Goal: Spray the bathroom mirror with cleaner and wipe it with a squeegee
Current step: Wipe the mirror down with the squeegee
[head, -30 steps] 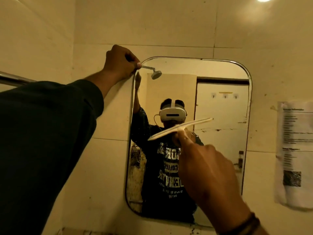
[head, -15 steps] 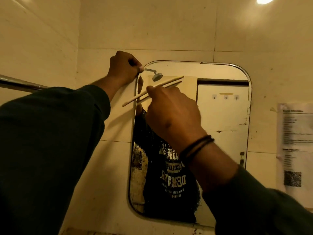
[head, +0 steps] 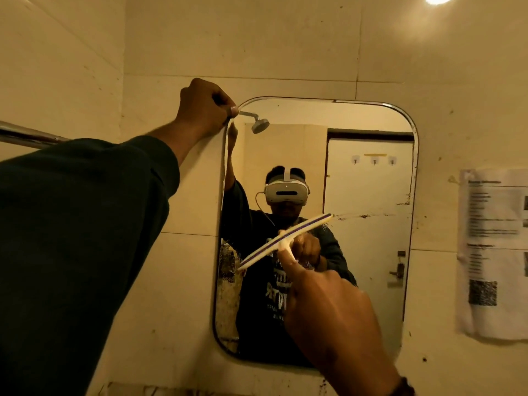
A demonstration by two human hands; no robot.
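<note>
My right hand (head: 328,307) grips the squeegee (head: 285,241) handle, fingers curled round it, index finger laid up the stem. Blade is tilted, right end high, across the middle of the mirror (head: 368,267); I can't tell whether the rubber touches the glass. My left hand (head: 204,107) is fisted at the mirror's top-left corner, thumb on the frame edge, apparently bracing; I can't tell if it holds anything. My read: wiping stage, mid-stroke, lower half likely left. I see no wet streaks or spray, so I can't confirm how much is done. Lower-left edge looks blotchy. No spray bottle or other container in view. Paper notice (head: 494,252) on the wall to the right.
</note>
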